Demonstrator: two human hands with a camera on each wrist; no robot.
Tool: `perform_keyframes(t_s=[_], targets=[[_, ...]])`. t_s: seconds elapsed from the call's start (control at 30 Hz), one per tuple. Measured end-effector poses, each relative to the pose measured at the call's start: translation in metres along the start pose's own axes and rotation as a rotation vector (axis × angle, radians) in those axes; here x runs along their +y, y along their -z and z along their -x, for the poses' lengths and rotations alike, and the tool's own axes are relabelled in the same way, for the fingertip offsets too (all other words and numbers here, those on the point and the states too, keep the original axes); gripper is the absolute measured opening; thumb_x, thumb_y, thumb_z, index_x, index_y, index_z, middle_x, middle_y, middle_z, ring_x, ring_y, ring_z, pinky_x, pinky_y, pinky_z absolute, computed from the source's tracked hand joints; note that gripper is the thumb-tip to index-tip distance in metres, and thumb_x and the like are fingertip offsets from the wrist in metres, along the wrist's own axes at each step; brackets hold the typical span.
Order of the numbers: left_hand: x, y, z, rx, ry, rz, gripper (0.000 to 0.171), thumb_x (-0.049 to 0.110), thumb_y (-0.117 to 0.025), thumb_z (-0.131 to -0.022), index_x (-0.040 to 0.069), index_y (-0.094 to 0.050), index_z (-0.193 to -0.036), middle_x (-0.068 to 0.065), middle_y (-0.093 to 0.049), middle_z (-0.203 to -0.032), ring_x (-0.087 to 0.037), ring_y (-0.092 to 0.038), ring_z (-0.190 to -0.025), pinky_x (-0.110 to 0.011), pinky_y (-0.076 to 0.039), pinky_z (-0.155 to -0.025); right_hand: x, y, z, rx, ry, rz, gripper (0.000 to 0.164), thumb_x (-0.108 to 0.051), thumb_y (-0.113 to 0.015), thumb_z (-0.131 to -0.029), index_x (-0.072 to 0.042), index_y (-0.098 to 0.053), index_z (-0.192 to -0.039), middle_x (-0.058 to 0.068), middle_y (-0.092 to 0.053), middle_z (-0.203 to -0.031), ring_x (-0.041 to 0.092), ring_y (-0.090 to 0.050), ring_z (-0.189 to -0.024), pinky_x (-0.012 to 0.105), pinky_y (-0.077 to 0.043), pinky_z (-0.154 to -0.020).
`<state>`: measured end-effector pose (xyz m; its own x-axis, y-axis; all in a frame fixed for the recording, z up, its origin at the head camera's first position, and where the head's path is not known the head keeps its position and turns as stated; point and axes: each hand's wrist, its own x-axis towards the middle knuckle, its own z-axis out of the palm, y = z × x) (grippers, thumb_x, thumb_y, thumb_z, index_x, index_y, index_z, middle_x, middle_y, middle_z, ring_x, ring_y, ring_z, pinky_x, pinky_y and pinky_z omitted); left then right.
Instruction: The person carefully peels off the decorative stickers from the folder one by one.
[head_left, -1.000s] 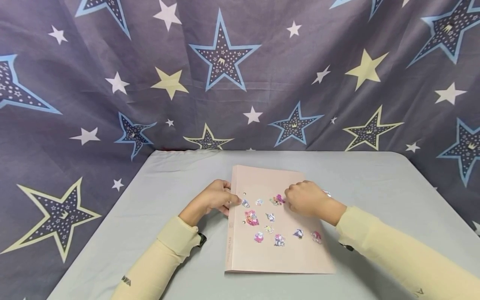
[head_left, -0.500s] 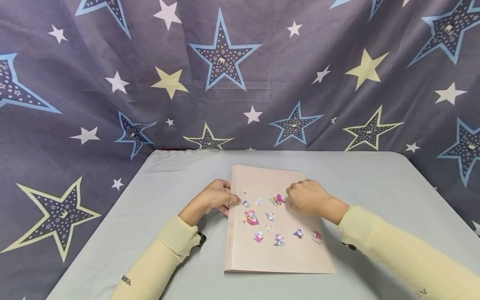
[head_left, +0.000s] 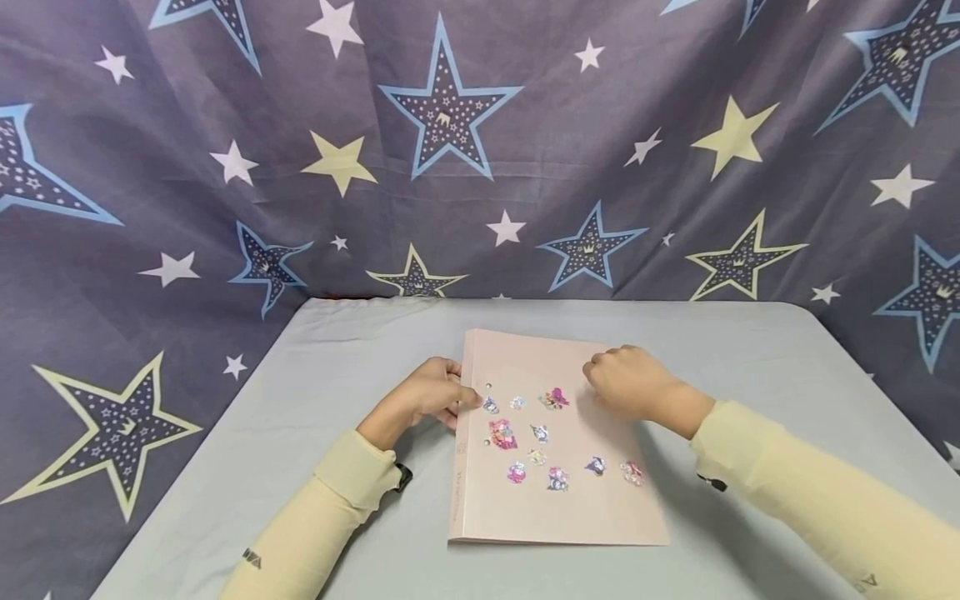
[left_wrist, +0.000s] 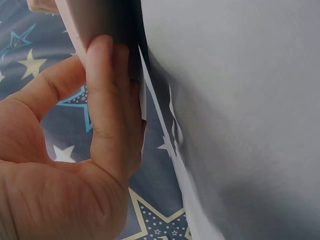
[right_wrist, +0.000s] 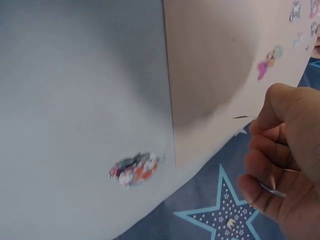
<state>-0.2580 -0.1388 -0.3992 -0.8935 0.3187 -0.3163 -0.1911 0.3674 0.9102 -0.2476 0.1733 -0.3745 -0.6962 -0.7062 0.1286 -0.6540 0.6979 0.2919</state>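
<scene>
A pale pink folder (head_left: 555,521) lies on the table, its cover dotted with several shiny stickers, among them a pink one (head_left: 502,434) and a magenta one (head_left: 556,398). My left hand (head_left: 432,392) grips the spine, with the thumb on the cover edge and the fingers along the side, partly under it. Over the upper right of the cover, my right hand (head_left: 633,385) pinches a thin sticker (right_wrist: 242,117) between thumb and forefinger, seen nearly edge-on. The other fingers are curled, with a small clear glint among them that I cannot identify.
In the right wrist view another colourful sticker (right_wrist: 135,170) lies on the grey-white tabletop (right_wrist: 65,115), beside the folder's right edge; the right hand hides it in the head view. A star-patterned curtain (head_left: 480,200) hangs behind and beside the table.
My right hand has shifted a little to the right and away from me, off from beside the magenta sticker. The left hand and the folder stay in place.
</scene>
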Motion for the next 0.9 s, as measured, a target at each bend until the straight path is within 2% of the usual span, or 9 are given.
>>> perform_keyframes(t_s=[0.17, 0.33, 0.53, 0.63, 0.9], targets=[[-0.001, 0.000, -0.001, 0.011, 0.000, -0.004, 0.038, 0.006, -0.073, -0.077, -0.004, -0.052, -0.107, -0.017, -0.069, -0.083, -0.023, -0.065, -0.056, -0.037, -0.059, -0.051, 0.008, 0.002, 0.006, -0.014, -0.014, 0.038, 0.014, -0.017, -0.069, -0.077, -0.009, -0.058, -0.072, 0.003, -0.057, -0.070, 0.023, -0.057, -0.061, 0.040, -0.054, -0.058], [-0.001, 0.000, 0.000, 0.004, 0.001, 0.000, 0.037, 0.006, -0.073, -0.078, -0.004, -0.053, -0.107, -0.017, -0.069, -0.083, -0.024, -0.066, -0.058, -0.037, -0.059, -0.051, 0.014, 0.002, 0.014, -0.014, -0.023, 0.093, 0.014, -0.015, -0.069, -0.076, -0.008, -0.059, -0.070, 0.004, -0.056, -0.067, 0.023, -0.056, -0.057, 0.038, -0.053, -0.052], [0.000, 0.000, 0.000, -0.002, -0.011, -0.001, 0.035, 0.006, -0.073, -0.078, -0.005, -0.054, -0.105, -0.017, -0.069, -0.084, -0.025, -0.067, -0.061, -0.037, -0.059, -0.052, 0.022, 0.000, 0.022, 0.016, -0.016, 0.180, 0.017, -0.005, -0.064, -0.080, -0.009, -0.057, -0.064, 0.005, -0.056, -0.063, 0.023, -0.054, -0.053, 0.036, -0.048, -0.046], [0.000, 0.000, 0.001, -0.004, -0.012, 0.000, 0.035, 0.006, -0.073, -0.078, -0.005, -0.054, -0.106, -0.017, -0.069, -0.084, -0.024, -0.067, -0.061, -0.037, -0.059, -0.051, 0.025, -0.001, 0.025, 0.005, -0.026, 0.202, 0.020, -0.001, -0.062, -0.079, -0.010, -0.055, -0.062, 0.005, -0.055, -0.061, 0.023, -0.052, -0.051, 0.036, -0.047, -0.045], [-0.001, 0.001, 0.001, -0.005, -0.012, 0.003, 0.037, 0.006, -0.073, -0.078, -0.005, -0.053, -0.107, -0.017, -0.069, -0.084, -0.025, -0.067, -0.062, -0.038, -0.060, -0.053, 0.032, -0.007, 0.030, -0.049, -0.070, 0.227, 0.023, -0.014, -0.074, -0.075, -0.011, -0.055, -0.061, 0.004, -0.056, -0.061, 0.022, -0.052, -0.050, 0.038, -0.049, -0.044]])
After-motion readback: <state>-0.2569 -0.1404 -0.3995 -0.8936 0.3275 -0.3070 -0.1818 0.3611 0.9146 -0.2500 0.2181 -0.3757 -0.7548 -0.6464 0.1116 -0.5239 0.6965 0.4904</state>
